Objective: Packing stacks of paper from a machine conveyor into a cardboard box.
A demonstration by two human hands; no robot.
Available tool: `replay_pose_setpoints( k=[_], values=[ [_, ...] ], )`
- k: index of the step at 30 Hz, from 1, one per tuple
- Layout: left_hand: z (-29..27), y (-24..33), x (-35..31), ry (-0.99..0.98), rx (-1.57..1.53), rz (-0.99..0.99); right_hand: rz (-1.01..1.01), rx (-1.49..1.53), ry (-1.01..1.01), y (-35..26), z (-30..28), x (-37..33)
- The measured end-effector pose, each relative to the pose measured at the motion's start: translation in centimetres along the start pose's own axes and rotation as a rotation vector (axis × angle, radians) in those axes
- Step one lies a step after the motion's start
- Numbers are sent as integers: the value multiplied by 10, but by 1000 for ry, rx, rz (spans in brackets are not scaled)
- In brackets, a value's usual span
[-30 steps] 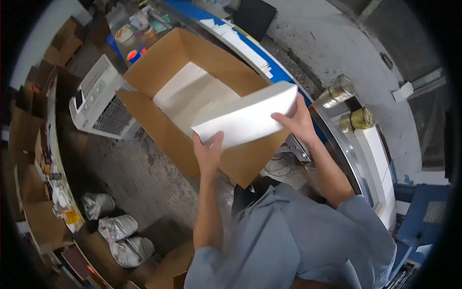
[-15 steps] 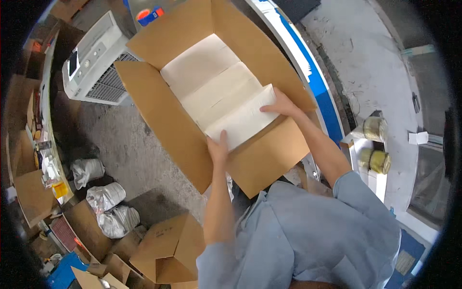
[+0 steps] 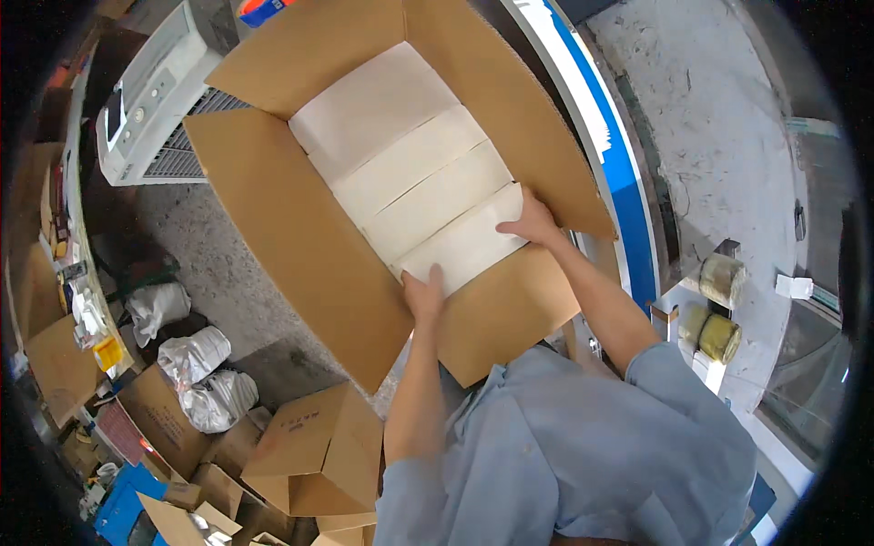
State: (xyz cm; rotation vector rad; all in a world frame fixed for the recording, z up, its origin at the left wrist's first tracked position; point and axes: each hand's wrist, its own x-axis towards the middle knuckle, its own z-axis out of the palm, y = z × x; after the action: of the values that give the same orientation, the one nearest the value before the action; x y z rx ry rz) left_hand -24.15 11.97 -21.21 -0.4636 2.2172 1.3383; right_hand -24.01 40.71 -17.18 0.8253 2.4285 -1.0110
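A large open cardboard carton [image 3: 300,237] lies before me with its flaps folded out. Inside, several white boxes [image 3: 437,187] sit side by side in a row. The white box [image 3: 473,238] nearest me is held at its two ends, beside the carton's near flap [image 3: 510,305]. My left hand [image 3: 424,293] grips its left end, thumb on top. Around its right end closes my right hand [image 3: 533,220], thumb also on the upper face. The fingertips are partly hidden down the box's sides.
A white air cooler [image 3: 150,114] stands beyond the carton's left flap. White wrapped bundles [image 3: 196,355] and open cardboard boxes [image 3: 314,446] are on the floor at lower left. Along the right runs a blue and white edge [image 3: 628,200], with yellowish rolls [image 3: 719,338] farther right.
Both hands have lowered the nearest white box into the carton, so it now lies closer to level with its neighbours. The whole view has shifted slightly.
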Motion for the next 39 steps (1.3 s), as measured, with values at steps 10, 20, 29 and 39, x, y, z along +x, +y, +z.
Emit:
replay_pose_setpoints(
  k=[10,20,29,39],
  values=[
    [5,3,-1,71,191,-181,161,-212,83,-7,24,-13],
    [-23,2,-23,-68,362,-105,95,-310,-66,-17,8,-33],
    [-54,38,-85,-189,313,146,-219,-496,110,-9,7,-14],
    [-109,8,-159,-199,199,261,37,-558,-43,-20,30,-47]
  ],
)
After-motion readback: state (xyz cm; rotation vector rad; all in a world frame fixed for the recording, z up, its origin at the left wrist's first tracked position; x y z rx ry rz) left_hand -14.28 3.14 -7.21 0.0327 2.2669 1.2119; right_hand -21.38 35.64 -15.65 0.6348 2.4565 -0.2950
